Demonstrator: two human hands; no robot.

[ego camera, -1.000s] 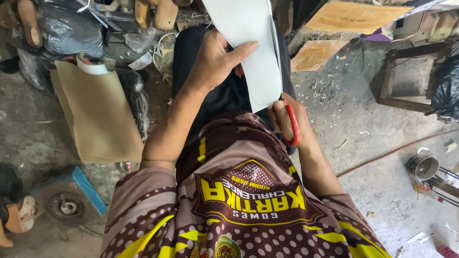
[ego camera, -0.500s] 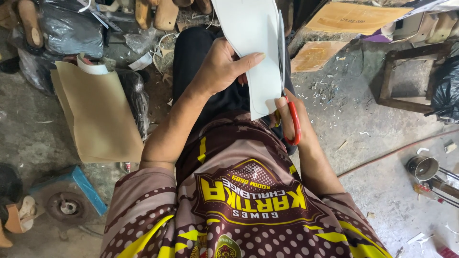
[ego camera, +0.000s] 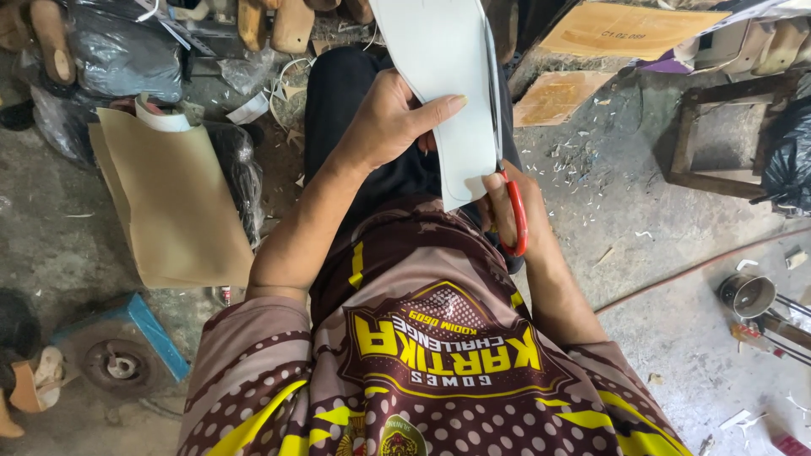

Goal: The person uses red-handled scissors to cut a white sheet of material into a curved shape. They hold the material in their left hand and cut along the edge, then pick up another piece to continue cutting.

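White sheet (ego camera: 452,76) shifted slightly rightward since earlier; pinched by left hand (ego camera: 393,118). Red-handled scissors (ego camera: 514,215) clasped by right hand (ego camera: 507,211). Tan cardboard sheet (ego camera: 173,198) lies on floor at left.

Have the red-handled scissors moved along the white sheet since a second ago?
Cannot tell. The red-handled scissors in the right hand sit at almost the same spot relative to the wooden stool frame; any advance is too slight.

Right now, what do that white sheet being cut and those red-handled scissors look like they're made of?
The white sheet looks like thin card or a stiff synthetic sheet: matte, smooth, holding its shape without drooping where the left hand grips it; which of the two is unclear. The scissors in the right hand have glossy red handles, probably plastic, and a thin grey blade along the sheet's edge, likely metal.
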